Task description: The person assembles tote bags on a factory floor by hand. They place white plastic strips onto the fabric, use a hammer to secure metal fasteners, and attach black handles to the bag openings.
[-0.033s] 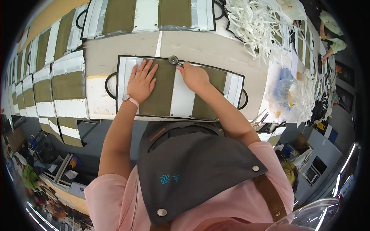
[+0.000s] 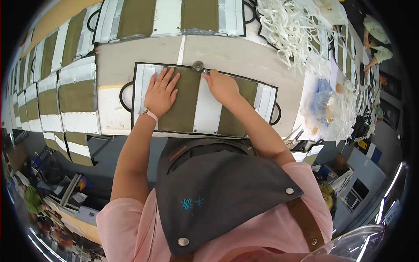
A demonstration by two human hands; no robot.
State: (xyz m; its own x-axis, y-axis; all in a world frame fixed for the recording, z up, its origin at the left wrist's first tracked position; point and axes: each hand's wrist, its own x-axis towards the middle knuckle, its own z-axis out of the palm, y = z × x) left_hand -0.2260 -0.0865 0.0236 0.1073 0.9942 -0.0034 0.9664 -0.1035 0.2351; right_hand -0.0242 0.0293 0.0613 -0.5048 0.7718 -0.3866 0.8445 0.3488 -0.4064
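Note:
An olive and silver striped fabric panel (image 2: 205,109) with black edging and a black loop at each end lies flat on the grey table (image 2: 227,52) in front of me. My left hand (image 2: 161,94), a watch on its wrist, rests flat with fingers spread on the panel's left olive stripe. My right hand (image 2: 222,85) lies on the panel's middle, its fingertips pinched on the far edge. They sit right beside a small round metal piece (image 2: 197,66) there.
Several more striped panels lie along the far edge (image 2: 170,17) and in a row at the left (image 2: 76,91). A heap of white straps (image 2: 292,26) and plastic bags (image 2: 327,105) lie at the right. Scissors (image 2: 294,136) sit near the table's corner. Another person's arms (image 2: 377,50) show at far right.

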